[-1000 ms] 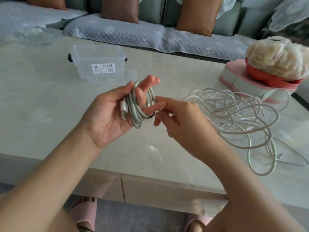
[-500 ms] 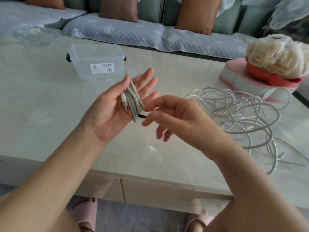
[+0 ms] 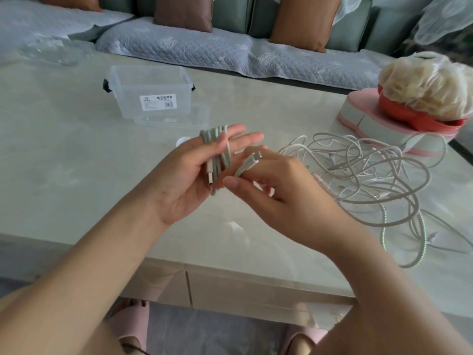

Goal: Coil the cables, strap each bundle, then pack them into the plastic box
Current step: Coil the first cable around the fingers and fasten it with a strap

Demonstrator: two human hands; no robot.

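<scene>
My left hand (image 3: pixel 179 183) is palm up over the near part of the desk (image 3: pixel 76 175), fingers stretched almost straight, and the grey-green braided cable (image 3: pixel 220 155) is looped round them in several turns. My right hand (image 3: pixel 279 190) pinches the free end of that cable between thumb and fingers, with the small connector (image 3: pixel 256 157) poking out past the fingertips. I judge this as the last turn of the coil, not yet strapped.

To do it well, I want to lay this tail alongside the other turns at the same loop size and keep light tension, so nothing springs loose. Then I'd press the thumb across the bundle before the right hand lets go to fetch a strap. I can't make out a strap anywhere in view.

Just beyond to the right lies the tangle of pale cables (image 3: pixel 358 180), apart from the coil; I should keep the tail clear of it. Farther back on the left stands the clear plastic box (image 3: pixel 151 96), open, with its lid (image 3: pixel 179 119) lying beside it and nothing visible inside
</scene>
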